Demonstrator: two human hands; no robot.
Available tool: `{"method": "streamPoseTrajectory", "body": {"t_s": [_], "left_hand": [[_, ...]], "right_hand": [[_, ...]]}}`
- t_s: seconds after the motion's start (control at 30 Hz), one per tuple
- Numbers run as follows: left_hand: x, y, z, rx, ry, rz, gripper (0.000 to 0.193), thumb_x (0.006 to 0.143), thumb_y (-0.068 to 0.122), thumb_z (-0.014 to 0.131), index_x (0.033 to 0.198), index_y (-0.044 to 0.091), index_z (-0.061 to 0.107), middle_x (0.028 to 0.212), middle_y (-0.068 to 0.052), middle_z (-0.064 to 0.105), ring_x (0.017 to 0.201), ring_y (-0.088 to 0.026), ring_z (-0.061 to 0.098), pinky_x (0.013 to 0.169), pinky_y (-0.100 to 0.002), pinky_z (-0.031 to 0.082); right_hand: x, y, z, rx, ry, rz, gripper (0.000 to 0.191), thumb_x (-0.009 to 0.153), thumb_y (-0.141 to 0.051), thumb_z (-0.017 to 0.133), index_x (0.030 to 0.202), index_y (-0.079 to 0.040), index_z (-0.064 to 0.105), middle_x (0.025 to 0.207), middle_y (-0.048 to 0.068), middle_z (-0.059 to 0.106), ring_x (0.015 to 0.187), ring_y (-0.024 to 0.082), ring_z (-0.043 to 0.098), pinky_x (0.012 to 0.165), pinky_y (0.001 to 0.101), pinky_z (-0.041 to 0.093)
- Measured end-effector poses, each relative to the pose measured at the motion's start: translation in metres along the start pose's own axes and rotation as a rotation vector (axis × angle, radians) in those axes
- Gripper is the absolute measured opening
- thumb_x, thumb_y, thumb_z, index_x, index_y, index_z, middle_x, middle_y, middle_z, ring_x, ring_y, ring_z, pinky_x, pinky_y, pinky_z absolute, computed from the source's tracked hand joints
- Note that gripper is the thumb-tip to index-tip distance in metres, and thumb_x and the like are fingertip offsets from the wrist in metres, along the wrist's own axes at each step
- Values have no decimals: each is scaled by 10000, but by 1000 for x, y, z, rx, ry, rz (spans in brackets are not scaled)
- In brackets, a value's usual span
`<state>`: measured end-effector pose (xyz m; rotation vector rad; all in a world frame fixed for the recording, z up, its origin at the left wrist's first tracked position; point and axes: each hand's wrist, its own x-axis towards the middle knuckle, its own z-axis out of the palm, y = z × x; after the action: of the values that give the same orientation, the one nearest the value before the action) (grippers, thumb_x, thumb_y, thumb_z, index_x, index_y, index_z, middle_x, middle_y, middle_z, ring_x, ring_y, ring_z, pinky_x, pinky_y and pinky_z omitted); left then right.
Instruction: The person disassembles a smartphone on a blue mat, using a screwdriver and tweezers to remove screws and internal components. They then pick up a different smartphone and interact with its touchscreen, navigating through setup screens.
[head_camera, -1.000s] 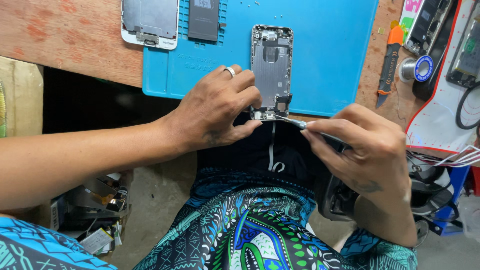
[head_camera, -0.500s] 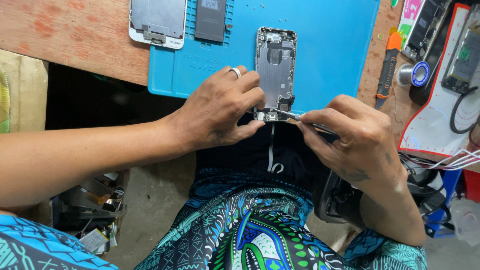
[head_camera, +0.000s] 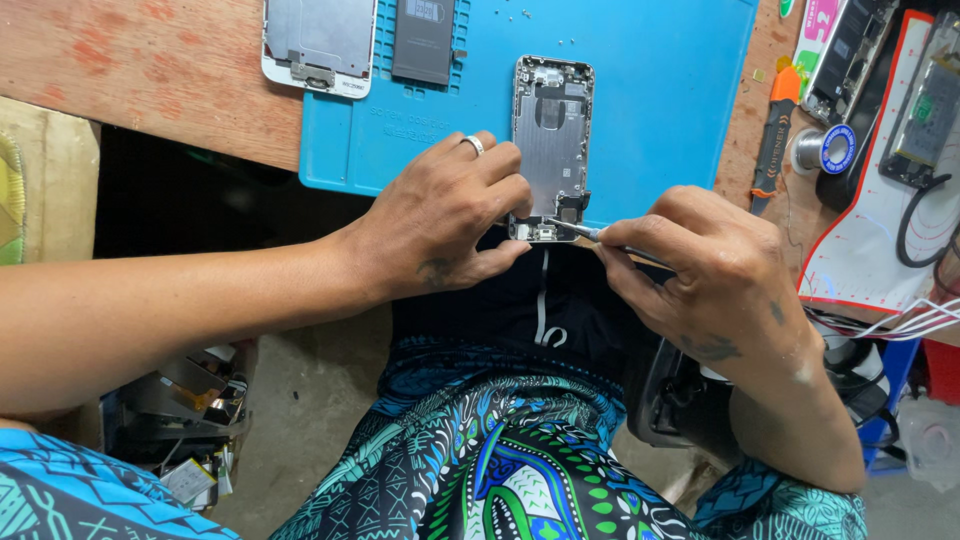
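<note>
An opened silver phone housing (head_camera: 551, 140) lies on a blue work mat (head_camera: 660, 90), its bottom end at the mat's near edge. My left hand (head_camera: 445, 215), a ring on one finger, grips the housing's lower left side and holds it down. My right hand (head_camera: 715, 275) pinches thin metal tweezers (head_camera: 580, 229), whose tip touches the small parts at the housing's bottom end. A thin pale cable (head_camera: 543, 300) hangs from that end over my lap.
A removed phone screen (head_camera: 318, 42) and a dark battery (head_camera: 424, 40) lie at the mat's far left. An orange-handled tool (head_camera: 776, 135), a spool (head_camera: 825, 150) and circuit boards (head_camera: 930, 110) sit right of the mat. Wooden bench (head_camera: 130, 70) extends left.
The camera view has shifted slightly. My right hand has edged left, bringing the tweezers' tip closer into the housing's bottom end. My left hand keeps its grip.
</note>
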<state>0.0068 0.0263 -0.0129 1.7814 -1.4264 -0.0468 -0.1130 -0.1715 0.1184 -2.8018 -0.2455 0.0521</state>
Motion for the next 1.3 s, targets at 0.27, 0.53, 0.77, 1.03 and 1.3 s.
{"method": "streamPoseTrajectory", "body": {"t_s": [0.27,0.53,0.77,1.03,1.3], "left_hand": [[0,0,0,1,-8,2,333,791,275,842,919,60,623,965,-108,536,929,-288,559,814,-429,475],[1,0,-1,1,0,5,324,791,261,842,920,60,623,984,-108,543,944,-286,563,820,-431,480],[1,2,-1,-71,5,-50,299,792,257,856,885,62,650,1026,-113,556,1000,-295,553,851,-418,489],[0,1,1,3,58,3,277,787,270,858,863,72,679,1279,-124,614,1297,-334,521,1088,-474,387],[-1,-2,2,-5,59,17,279,785,270,853,858,71,672,1270,-127,620,1294,-339,517,1082,-474,383]], "right_hand": [[4,-4,-2,-18,-14,-22,143,841,-88,829,945,-56,735,772,81,600,712,258,615,617,386,485],[17,-9,-9,-56,-88,-111,142,818,-96,801,917,-55,708,782,92,573,745,300,601,669,435,480],[28,-13,-11,-146,-175,-139,135,865,-137,762,849,-38,672,773,111,575,746,322,621,655,455,492],[36,-17,-14,-204,-433,-12,166,894,-184,666,823,-36,641,810,134,613,784,354,650,681,461,514],[32,-15,-10,-267,-424,45,285,933,-299,691,1058,-43,671,884,138,631,846,371,646,743,475,513]]}}
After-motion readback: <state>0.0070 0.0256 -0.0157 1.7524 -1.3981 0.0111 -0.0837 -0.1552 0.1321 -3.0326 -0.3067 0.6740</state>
